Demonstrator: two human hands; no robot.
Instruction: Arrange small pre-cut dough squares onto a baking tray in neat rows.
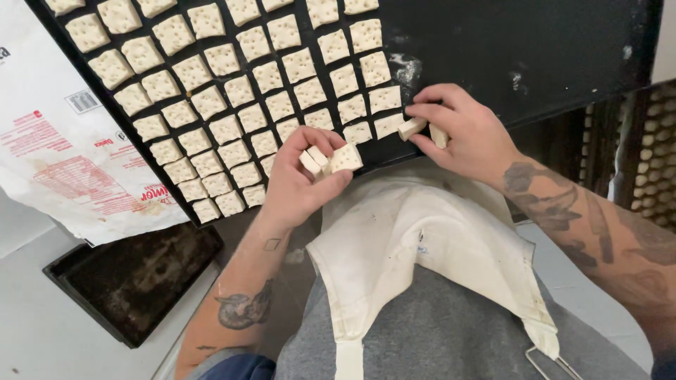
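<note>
Gripping several pale square dough pieces (329, 160) stacked between thumb and fingers, left hand (299, 179) sits at the near edge of the black metal baking tray (507, 49). Right hand (461, 130) pinches two more dough pieces (411, 127) beside the last row. Rows of pricked dough squares (232, 91) fill the tray's left part. White printed paper sack (49, 155) lies beyond; empty dark tray (134, 278) below.

White paper sack (63, 141) with red print lies left of the work, partly under it; empty dark baking tray (134, 278) sits below it; cream apron (415, 246) over grey shirt (451, 331); rack of dough rows (651, 155) far right.
</note>
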